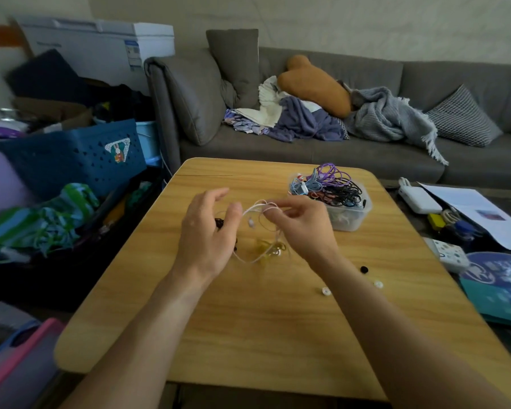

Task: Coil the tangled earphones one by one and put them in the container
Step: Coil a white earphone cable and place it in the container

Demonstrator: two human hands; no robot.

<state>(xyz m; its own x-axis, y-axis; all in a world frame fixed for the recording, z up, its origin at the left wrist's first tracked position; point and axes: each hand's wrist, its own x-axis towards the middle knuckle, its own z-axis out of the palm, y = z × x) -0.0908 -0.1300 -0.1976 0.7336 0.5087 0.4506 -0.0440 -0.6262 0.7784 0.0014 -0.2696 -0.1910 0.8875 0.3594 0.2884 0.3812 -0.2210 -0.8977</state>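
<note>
Head view shows me both hands raised just above the table (248, 335), working one white earphone cord (255, 206); my right hand (298, 225) pinches the cord at its fingertips, fingers curled in, and the cord arcs from there across to my left hand (207, 231); that hand's fingers are loosely curved and spread, and the cord passes by its thumb, though whether the thumb actually clamps it I cannot tell; I judge the left hand serves as the form to wind around while the right feeds the loops, which is why the two sit so close together; below both hands the rest of the cord hangs in a slack loop down to the table, touching a yellowish earphone tangle (270, 249) that waits its turn; a dark tangle (220, 224) lies under the left hand, mostly hidden; beyond the right hand stands the clear container (351, 219), already heaped with coiled purple, blue and black cords, near enough for a short drop; nearer me than the right hand lie three loose ear tips (365, 269).
</note>
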